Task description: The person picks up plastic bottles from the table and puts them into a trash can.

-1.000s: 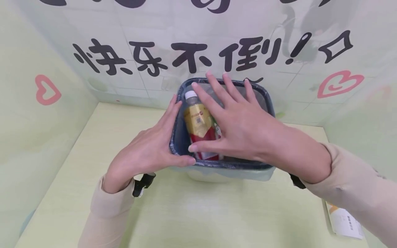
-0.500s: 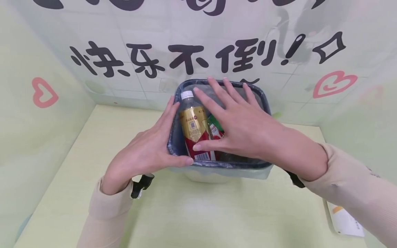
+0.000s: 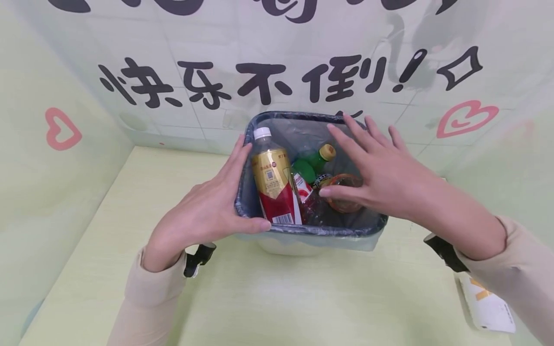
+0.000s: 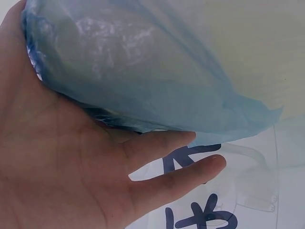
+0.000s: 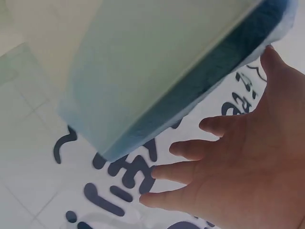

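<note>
A small bin [image 3: 333, 232] lined with a bluish plastic bag [image 4: 143, 86] stands on the table in the head view. Against its left side my left hand [image 3: 203, 206] rests with straight fingers, the thumb lying along the front rim. Inside leans a bottle with a white cap and a gold-and-red label [image 3: 272, 168]. To its right lie a green bottle with a yellow cap [image 3: 327, 152], a red-and-white wrapper [image 3: 301, 188] and a clear orange-tinted round container [image 3: 346, 206]. My right hand [image 3: 394, 182] hovers over the bin's right side, fingers spread and holding nothing, partly hiding the container.
A white packet with orange marks [image 3: 489, 302] lies on the pale table [image 3: 281, 298] at the right, beside my sleeve. Behind the bin rises a wall sheet [image 3: 207, 129] printed with large black characters; side panels with pink hearts flank the table.
My right hand has moved right, from beside the gold-and-red bottle to the bin's right side, uncovering the green bottle and the round container. The left hand stays at the rim.
</note>
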`<state>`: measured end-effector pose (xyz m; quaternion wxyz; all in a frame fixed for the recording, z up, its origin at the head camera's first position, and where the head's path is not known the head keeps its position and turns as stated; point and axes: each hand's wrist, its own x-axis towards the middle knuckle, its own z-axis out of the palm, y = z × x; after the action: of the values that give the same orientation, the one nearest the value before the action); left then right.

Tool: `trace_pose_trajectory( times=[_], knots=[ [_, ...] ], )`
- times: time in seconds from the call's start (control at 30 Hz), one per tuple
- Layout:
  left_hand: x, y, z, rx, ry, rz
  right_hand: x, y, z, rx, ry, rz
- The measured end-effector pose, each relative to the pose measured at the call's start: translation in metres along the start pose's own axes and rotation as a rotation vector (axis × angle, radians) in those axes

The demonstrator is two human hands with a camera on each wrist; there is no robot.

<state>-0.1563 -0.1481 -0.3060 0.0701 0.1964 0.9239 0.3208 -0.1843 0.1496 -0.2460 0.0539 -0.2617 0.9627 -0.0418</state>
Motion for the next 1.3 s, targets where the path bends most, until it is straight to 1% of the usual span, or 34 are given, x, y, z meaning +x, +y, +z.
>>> trace_pose_trajectory(
  times=[0.2,0.5,0.67,0.77,0.9,1.13,1.3],
  knots=[
    [0.0,0.001,0.0,0.0,-0.008,-0.027,-0.004,0.012,0.002,0.017,-0.003,0.02],
    [-0.001,0.0,-0.001,0.012,-0.012,-0.031,-0.011,0.023,0.003,0.018,0.007,0.048],
    [0.0,0.0,-0.001,0.006,-0.016,-0.039,-0.019,0.034,0.005,0.035,0.025,0.076],
    [0.0,0.001,0.0,0.007,-0.017,-0.042,-0.027,0.045,0.008,0.053,0.051,0.091],
    [0.001,0.0,0.001,0.012,-0.01,-0.042,-0.04,0.066,0.015,0.094,0.072,0.127],
    [0.001,0.0,0.001,0.006,-0.006,-0.038,-0.071,0.105,0.029,0.152,0.056,0.245],
    [0.001,0.0,0.001,0.009,-0.01,-0.04,-0.087,0.121,0.038,0.186,0.05,0.3]
  ],
)
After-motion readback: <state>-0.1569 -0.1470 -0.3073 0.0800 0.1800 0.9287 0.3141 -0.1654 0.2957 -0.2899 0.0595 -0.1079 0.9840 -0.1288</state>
